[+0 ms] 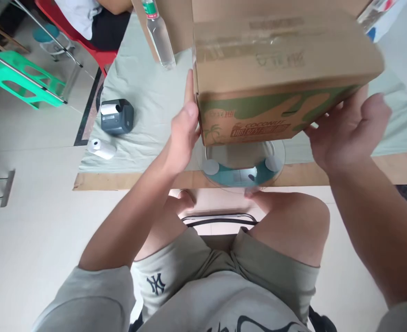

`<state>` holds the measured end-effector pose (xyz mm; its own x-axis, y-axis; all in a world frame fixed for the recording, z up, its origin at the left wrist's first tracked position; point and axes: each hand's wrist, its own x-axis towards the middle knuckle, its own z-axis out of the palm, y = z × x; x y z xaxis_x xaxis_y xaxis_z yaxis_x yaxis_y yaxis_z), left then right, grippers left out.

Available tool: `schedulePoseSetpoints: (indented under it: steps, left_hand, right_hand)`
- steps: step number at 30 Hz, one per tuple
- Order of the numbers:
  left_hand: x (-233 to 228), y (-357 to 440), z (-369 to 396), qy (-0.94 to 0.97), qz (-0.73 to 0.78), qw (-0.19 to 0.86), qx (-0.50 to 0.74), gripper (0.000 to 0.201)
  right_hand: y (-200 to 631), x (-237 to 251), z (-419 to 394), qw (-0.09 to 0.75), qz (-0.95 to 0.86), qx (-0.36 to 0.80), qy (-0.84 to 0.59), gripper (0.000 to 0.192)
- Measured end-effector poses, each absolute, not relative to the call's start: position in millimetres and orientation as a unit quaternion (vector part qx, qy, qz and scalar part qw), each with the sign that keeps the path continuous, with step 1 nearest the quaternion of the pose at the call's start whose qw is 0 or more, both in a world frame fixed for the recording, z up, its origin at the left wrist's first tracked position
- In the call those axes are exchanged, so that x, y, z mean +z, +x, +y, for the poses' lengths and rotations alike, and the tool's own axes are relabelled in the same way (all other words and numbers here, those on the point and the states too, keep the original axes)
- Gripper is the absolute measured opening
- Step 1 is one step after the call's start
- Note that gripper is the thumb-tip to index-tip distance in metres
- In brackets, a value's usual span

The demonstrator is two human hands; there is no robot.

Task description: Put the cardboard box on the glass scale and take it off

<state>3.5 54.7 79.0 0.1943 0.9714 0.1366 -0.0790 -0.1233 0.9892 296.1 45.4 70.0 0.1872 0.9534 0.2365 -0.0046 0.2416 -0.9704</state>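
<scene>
A brown cardboard box [251, 69] with green printing and the word COCONUT is held between my two hands, tilted, its taped top facing up. My left hand [185, 124] presses against its left side with the fingers pointing up along the edge. Under the lower right edge, my right hand [348, 124] supports the box, its fingertips partly hidden. Below the box lies a round glass scale [236, 177] with a blue-green band, near the table's front edge; the box covers its far part.
On the cloth-covered table [148, 115] stand a clear glass bottle [162, 39], a dark label printer [116, 116] and a white paper roll [101, 149]. More cardboard [179, 23] is behind. A green stool [20, 76] and a person on a red chair [75, 30] are at left.
</scene>
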Motion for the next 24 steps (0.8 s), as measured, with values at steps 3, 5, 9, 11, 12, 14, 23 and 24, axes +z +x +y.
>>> schedulePoseSetpoints:
  steps: [3, 5, 9, 11, 12, 14, 23, 24]
  left_hand:
    - [74.3, 4.0, 20.8, 0.58, 0.345, 0.593, 0.44, 0.108]
    - [69.6, 5.0, 8.3, 0.574, 0.343, 0.598, 0.442, 0.109]
    - [58.5, 6.6, -2.6, 0.572, 0.35, 0.596, 0.441, 0.107]
    - [53.4, 7.2, -5.1, 0.575, 0.35, 0.595, 0.438, 0.106]
    - [51.0, 7.4, -5.8, 0.576, 0.351, 0.595, 0.438, 0.106]
    - [46.8, 7.6, -6.6, 0.576, 0.357, 0.593, 0.436, 0.107]
    - [33.0, -0.7, -3.8, 0.592, 0.367, 0.573, 0.432, 0.104]
    - [31.5, -2.3, -2.8, 0.59, 0.373, 0.569, 0.435, 0.1]
  right_hand:
    - [300.6, 54.2, 22.5, 0.611, -0.479, 0.403, -0.484, 0.075]
    - [301.7, 46.1, 10.8, 0.617, -0.461, 0.408, -0.49, 0.075]
    - [297.4, 39.6, -5.2, 0.627, -0.433, 0.43, -0.485, 0.069]
    - [294.8, 38.6, -8.8, 0.63, -0.429, 0.431, -0.483, 0.066]
    - [294.0, 37.9, -9.6, 0.63, -0.43, 0.43, -0.483, 0.065]
    - [293.9, 36.0, -10.3, 0.626, -0.438, 0.429, -0.482, 0.062]
    - [295.1, 19.8, -12.5, 0.625, -0.465, 0.422, -0.463, 0.052]
    - [293.3, 17.5, -12.8, 0.629, -0.471, 0.419, -0.455, 0.05]
